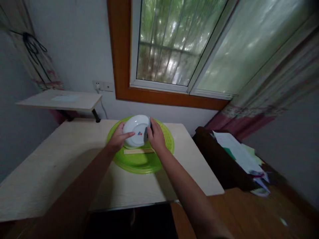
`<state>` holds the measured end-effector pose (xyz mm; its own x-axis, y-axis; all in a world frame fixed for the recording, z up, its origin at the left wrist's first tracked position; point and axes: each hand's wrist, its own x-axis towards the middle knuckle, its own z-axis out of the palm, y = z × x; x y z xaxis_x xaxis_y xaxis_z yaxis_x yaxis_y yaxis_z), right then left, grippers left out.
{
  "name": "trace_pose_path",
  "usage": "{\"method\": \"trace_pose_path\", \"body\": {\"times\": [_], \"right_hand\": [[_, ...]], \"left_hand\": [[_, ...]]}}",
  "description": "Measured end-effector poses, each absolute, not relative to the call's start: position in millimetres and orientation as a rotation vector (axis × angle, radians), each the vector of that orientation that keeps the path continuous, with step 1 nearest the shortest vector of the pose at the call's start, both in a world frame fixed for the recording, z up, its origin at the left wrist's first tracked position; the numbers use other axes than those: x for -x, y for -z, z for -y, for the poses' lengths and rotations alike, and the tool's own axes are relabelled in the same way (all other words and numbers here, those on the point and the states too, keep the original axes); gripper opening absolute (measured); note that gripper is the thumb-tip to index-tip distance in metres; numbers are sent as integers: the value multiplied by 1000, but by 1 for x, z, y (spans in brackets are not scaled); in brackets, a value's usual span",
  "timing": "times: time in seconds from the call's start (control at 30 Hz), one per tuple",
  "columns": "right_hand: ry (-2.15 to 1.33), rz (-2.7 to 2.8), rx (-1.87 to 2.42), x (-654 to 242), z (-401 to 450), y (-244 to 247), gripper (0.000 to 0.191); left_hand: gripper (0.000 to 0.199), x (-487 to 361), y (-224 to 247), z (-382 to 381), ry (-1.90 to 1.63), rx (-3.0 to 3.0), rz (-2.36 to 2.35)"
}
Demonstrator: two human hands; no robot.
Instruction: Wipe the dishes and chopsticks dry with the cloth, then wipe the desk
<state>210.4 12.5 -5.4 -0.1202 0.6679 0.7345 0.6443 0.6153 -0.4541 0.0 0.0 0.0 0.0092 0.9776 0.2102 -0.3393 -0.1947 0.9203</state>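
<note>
Between my two hands is a white bowl (136, 131) with a small blue and red print on its side. It is tilted, with a round ring showing near its upper part. My left hand (118, 136) grips the left side, thumb lying across the bowl. On the opposite edge, my right hand (156, 135) is closed around the rim, its fingertips partly hidden behind. Below the bowl is a round green plastic tray (139, 166) with a patterned rim. Several light wooden chopsticks (138, 151) lie across the tray, just in front of the bowl.
The tray rests on a pale wooden table (82, 166). A small raised shelf (74, 99) stands at the table's back left. To the right, a dark brown box (219, 162) holds papers (236, 149). A wood-framed window (169, 96) is behind, with a curtain (254, 106) at right.
</note>
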Motion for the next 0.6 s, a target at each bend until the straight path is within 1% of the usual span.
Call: {"method": "trace_pose_path", "body": {"times": [0.2, 0.37, 0.6], "right_hand": [[54, 1945, 944, -207, -1, -6, 53], [97, 2052, 826, -203, 7, -14, 55], [18, 1911, 872, -205, 1, -12, 47]], "left_hand": [[67, 0, 5, -3, -1341, -1217, -862], [65, 2, 11, -6, -1311, -1295, -871], [67, 3, 11, -5, -1365, -1284, -896]]}}
